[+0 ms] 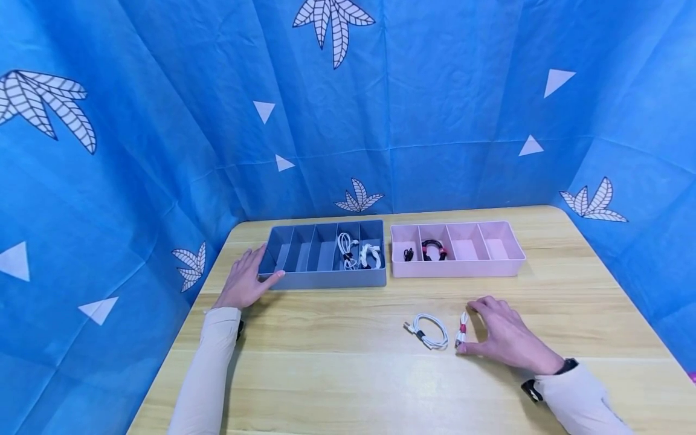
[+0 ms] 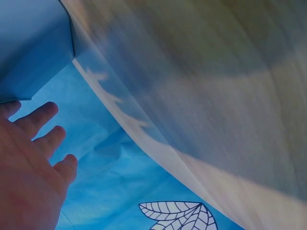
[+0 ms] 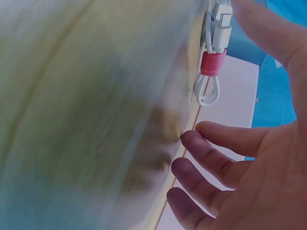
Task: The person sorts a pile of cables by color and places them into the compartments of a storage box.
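My left hand [image 1: 244, 281] rests at the left end of the blue-grey divided box [image 1: 326, 280], thumb along its front and fingers spread by its left side. In the left wrist view, the fingers [image 2: 41, 120] are spread beside the box's corner. On the table at right, my right hand [image 1: 508, 335] reaches around a short white cable [image 1: 463, 329] bundled with a red strap. Its thumb is right at the plug end and its fingers are near the far end. The right wrist view shows that red strap [image 3: 213, 63] between separated thumb and fingers.
A white cable coil [image 1: 435, 331] with a black strap lies left of the short cable. White cables [image 1: 348, 251] fill two right compartments of the blue-grey box. The pink divided box [image 1: 457, 269] holds a small black item [image 1: 408, 254] and a black cable coil [image 1: 426, 253].
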